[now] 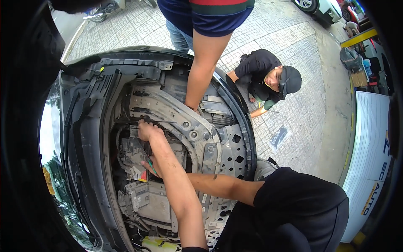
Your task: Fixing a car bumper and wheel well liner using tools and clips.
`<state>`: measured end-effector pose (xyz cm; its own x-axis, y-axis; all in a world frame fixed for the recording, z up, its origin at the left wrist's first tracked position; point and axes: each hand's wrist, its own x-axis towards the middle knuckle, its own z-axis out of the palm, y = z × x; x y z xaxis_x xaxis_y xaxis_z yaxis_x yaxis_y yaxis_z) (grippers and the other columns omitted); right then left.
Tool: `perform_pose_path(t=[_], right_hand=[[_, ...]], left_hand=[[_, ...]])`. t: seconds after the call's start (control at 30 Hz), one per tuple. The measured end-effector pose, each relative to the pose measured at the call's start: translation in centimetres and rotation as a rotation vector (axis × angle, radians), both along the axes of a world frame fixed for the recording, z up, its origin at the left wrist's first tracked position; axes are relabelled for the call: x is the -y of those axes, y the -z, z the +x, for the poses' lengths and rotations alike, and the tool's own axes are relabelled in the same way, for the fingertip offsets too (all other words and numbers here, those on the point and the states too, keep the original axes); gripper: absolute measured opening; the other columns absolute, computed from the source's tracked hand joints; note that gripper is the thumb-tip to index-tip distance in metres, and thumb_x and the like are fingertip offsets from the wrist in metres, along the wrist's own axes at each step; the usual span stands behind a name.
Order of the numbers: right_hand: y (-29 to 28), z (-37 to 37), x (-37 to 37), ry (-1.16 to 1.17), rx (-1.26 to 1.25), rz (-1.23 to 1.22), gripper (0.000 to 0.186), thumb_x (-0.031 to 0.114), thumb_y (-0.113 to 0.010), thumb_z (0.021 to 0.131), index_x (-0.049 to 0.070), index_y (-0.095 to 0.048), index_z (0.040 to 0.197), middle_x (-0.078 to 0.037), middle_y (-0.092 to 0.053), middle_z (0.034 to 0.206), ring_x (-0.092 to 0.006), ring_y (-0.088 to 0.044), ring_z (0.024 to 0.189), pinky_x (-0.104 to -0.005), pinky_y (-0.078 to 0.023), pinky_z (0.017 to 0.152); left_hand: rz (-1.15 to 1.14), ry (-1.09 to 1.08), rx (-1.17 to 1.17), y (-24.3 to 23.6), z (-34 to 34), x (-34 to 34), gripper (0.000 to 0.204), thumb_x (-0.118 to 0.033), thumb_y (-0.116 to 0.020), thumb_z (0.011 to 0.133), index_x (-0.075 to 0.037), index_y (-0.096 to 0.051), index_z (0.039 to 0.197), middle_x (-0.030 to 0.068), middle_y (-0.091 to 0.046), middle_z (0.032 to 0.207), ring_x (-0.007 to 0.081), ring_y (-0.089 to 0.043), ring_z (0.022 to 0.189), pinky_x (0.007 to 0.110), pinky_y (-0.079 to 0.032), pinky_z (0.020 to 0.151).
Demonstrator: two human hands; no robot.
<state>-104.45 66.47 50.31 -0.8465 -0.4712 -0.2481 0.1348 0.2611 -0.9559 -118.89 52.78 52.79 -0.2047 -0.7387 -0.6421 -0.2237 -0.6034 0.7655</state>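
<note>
My left arm stretches over the open engine bay. My left hand (149,130) is closed by a dark part near the windshield side; what its fingers grip is hidden. Crossing under that arm, my right forearm leads to my right hand (155,165), partly covered by it. A slim green object (151,166), perhaps a tool handle, is in this hand. Below it sit a red and yellow label (142,175) and a dusty grey box-like unit (158,206). A bent metal crossmember (168,103) runs beyond my left hand.
Another person's arm (203,71) reaches into the bay from the far side, its hand mostly hidden. A person in a black cap (268,77) crouches by the front bumper (245,130). A clear plastic bag (279,137) lies on the paving. Wiper cowl (94,96) borders the left.
</note>
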Motion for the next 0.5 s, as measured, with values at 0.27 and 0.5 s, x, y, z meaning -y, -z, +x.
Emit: perform_pose_path(t=[0.27, 0.5], right_hand=[[-2.5, 11.7, 1.6, -0.164, 0.004, -0.147, 0.034, 0.035, -0.064, 0.087, 0.002, -0.067, 0.083, -0.023, -0.069, 0.08, -0.0424, -0.067, 0.077, -0.0495, -0.052, 0.07], [-3.0, 15.4, -5.4, -0.81, -0.315, -0.061, 0.019, 0.021, -0.067, 0.075, 0.008, -0.072, 0.087, -0.009, -0.071, 0.09, -0.0291, -0.069, 0.091, -0.0403, -0.057, 0.077]], left_hand=[[0.01, 0.336, -0.306, -12.8, 17.3, -10.1, 0.022, -0.022, -0.05, 0.096, -0.003, -0.052, 0.106, 0.0026, -0.059, 0.091, 0.0124, -0.053, 0.075, 0.021, -0.034, 0.043], [-0.082, 0.391, -0.133, -18.2, 34.4, -5.7, 0.013, -0.021, -0.049, 0.102, -0.009, -0.053, 0.104, -0.0048, -0.032, 0.065, 0.0052, -0.028, 0.049, 0.021, -0.024, 0.039]])
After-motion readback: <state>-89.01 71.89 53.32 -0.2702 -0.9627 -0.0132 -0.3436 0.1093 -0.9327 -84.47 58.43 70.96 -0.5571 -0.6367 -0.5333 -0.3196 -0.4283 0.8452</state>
